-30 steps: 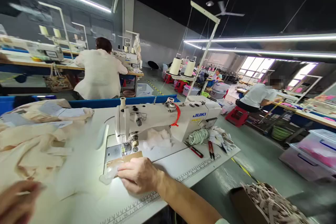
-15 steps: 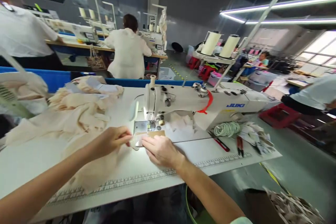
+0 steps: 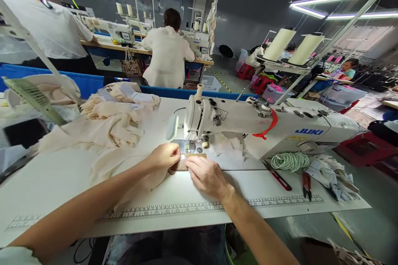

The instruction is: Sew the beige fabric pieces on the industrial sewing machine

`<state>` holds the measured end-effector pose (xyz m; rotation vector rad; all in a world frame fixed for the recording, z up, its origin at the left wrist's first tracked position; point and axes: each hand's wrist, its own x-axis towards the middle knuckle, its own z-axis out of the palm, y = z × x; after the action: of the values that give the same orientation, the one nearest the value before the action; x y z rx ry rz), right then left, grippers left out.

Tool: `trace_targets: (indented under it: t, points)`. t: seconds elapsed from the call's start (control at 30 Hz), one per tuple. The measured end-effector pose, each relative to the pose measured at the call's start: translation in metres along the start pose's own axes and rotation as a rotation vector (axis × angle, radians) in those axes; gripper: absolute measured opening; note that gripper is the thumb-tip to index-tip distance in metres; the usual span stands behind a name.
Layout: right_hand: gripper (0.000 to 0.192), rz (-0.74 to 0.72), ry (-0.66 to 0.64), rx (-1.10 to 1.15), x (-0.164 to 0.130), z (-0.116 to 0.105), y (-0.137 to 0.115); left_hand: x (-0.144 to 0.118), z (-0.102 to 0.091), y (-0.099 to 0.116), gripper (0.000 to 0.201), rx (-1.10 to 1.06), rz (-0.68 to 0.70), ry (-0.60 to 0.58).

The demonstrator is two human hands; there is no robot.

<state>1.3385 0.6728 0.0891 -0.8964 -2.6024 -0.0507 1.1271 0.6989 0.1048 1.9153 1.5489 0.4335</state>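
My left hand is closed in a pinch just left of the sewing machine's needle area. Cream fabric trails from under it across the table. My right hand has its fingers bent and pressed together, fingertips down beside the needle. Just behind those fingertips shows the edge of a flat tan piece; what they pinch is hidden. Both hands nearly meet in front of the presser foot of the white JUKI sewing machine, under its lamp.
A heap of cream fabric lies at the left, near a green fan. To the right are coiled pale cord, a red cutter, thread snips and fabric scraps. Co-workers sit at machines beyond.
The view has swung left, so the machine appears further right. My left hand has moved close to the needle, its fingers now in a tight pinch; my right hand stays beside it.
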Motion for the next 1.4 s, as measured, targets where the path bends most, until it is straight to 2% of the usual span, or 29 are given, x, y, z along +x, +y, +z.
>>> trace_targets:
  t: [0.17,0.5,0.67,0.77,0.83,0.9,0.97,1.03,1.23,1.4]
  points:
    - [0.029,0.130,-0.002,0.059,0.000,0.005,0.008,0.000,-0.002,0.001,0.011,-0.050,-0.019,-0.022]
    - [0.033,0.101,-0.049,0.023,0.004,0.004,0.004,-0.003,-0.002,0.003,0.011,-0.171,-0.050,-0.064]
    - [0.029,0.067,-0.069,-0.036,0.005,0.006,0.003,-0.003,-0.004,0.005,0.013,-0.032,-0.045,-0.021]
    - [0.027,0.054,-0.071,-0.055,0.006,0.007,0.001,-0.005,-0.005,0.009,0.012,0.157,-0.029,0.017]
    - [0.026,0.051,-0.068,-0.065,0.006,0.007,0.000,-0.011,-0.002,0.010,0.011,0.348,0.063,0.110]
    - [0.022,0.048,-0.069,-0.067,0.006,0.007,-0.001,-0.020,0.004,0.009,0.015,0.510,0.252,0.196]
    - [0.019,0.051,-0.074,-0.063,0.006,0.008,-0.002,-0.030,0.013,0.006,0.022,0.583,0.462,0.235]
    - [0.018,0.051,-0.077,-0.058,0.006,0.008,-0.002,-0.039,0.024,0.001,0.027,0.597,0.588,0.261]
    - [0.022,0.048,-0.071,-0.044,0.007,0.005,-0.002,-0.046,0.039,-0.012,0.032,0.610,0.660,0.356]
    - [0.031,0.206,0.019,-0.007,0.008,0.002,0.011,-0.037,0.035,-0.012,0.029,0.634,0.639,0.295]
